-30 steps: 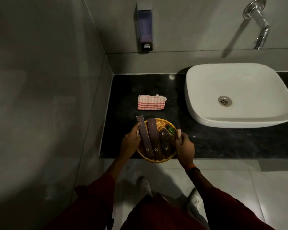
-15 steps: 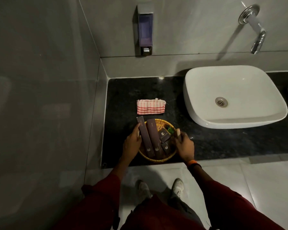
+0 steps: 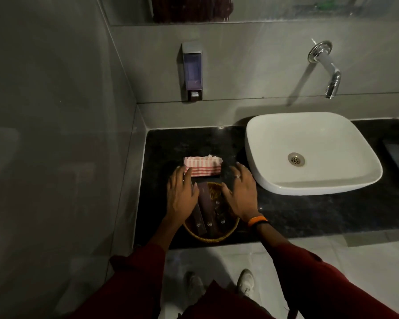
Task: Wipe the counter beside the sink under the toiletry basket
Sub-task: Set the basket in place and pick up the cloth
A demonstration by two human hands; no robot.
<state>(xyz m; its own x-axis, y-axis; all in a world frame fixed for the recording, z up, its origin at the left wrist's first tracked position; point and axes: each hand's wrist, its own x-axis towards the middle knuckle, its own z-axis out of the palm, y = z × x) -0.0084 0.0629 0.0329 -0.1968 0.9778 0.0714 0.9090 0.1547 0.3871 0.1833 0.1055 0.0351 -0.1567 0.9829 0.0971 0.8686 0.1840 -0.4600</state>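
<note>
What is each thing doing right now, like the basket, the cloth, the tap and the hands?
basket: on the counter, full of toiletries
cloth: folded, lying behind the basket
tap: no water running
sink: empty
left hand: open, over the basket
right hand: open, over the basket

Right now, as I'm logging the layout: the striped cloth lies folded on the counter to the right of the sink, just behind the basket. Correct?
Not quite. The head view shows the striped cloth lying folded on the counter to the left of the sink, just behind the basket.
</note>
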